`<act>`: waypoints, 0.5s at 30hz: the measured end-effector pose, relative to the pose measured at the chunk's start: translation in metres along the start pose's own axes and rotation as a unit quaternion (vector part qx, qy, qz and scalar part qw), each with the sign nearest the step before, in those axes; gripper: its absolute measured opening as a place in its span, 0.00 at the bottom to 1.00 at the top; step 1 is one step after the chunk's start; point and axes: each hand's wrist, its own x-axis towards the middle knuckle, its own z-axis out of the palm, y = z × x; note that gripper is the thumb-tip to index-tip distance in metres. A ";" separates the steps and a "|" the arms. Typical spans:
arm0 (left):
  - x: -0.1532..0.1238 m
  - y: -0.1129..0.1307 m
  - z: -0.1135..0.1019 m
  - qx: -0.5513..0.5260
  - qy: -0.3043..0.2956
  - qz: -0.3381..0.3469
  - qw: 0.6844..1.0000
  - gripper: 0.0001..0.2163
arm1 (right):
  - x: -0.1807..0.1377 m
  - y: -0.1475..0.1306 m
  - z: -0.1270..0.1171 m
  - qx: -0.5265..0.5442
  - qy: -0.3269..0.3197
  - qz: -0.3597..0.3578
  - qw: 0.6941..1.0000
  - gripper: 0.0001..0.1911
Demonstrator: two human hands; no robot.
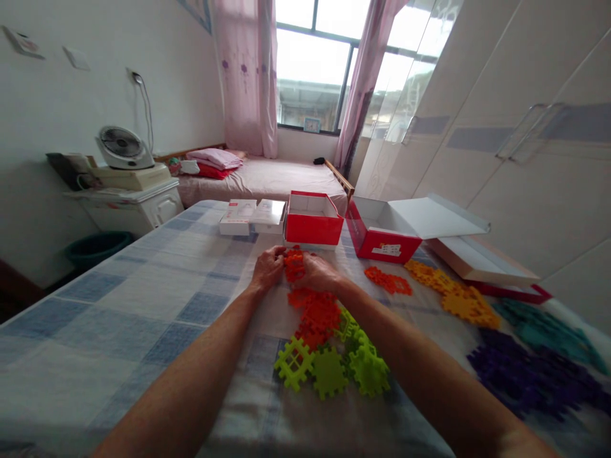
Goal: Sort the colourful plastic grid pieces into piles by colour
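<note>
Between my two hands stands a small bundle of orange interlocking plastic tiles (294, 264), just in front of the red box. My left hand (268, 267) grips it from the left with bent fingers. From the right, my right hand (319, 272) closes on the same tiles, its fingertips partly hidden. Below the hands lies a heap of red-orange tiles (317, 318). Nearer to me are lime-green tiles (329, 372), flat and notched along their edges. A few more orange tiles (389, 280) lie to the right of my right hand.
An open red box (315, 230) and two white boxes (238, 216) stand at the table's back. Right of them is a larger open red box (389, 245). Yellow-orange tiles (453, 296), teal tiles (548, 331) and purple tiles (529, 375) spread along the right side.
</note>
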 end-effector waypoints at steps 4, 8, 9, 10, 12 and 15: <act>0.001 -0.003 0.000 -0.010 0.001 -0.002 1.000 0.18 | -0.001 -0.006 0.005 -0.037 -0.007 0.003 0.999 0.21; 0.003 -0.007 0.000 -0.040 0.013 -0.002 0.999 0.17 | -0.002 -0.002 0.007 -0.029 -0.008 -0.003 1.000 0.16; 0.003 -0.007 0.000 -0.050 0.015 -0.002 0.999 0.17 | -0.002 -0.001 0.008 -0.026 0.003 -0.007 1.000 0.17; 0.003 -0.008 0.001 -0.059 0.017 -0.002 0.998 0.17 | -0.003 0.001 0.008 -0.022 0.021 -0.011 0.999 0.18; 0.003 -0.009 0.001 -0.077 0.016 -0.002 0.997 0.18 | -0.006 0.004 0.004 -0.021 0.070 -0.020 0.997 0.19; 0.002 -0.010 0.003 -0.093 0.008 -0.004 0.996 0.18 | -0.019 0.016 -0.017 -0.033 0.140 -0.014 0.989 0.19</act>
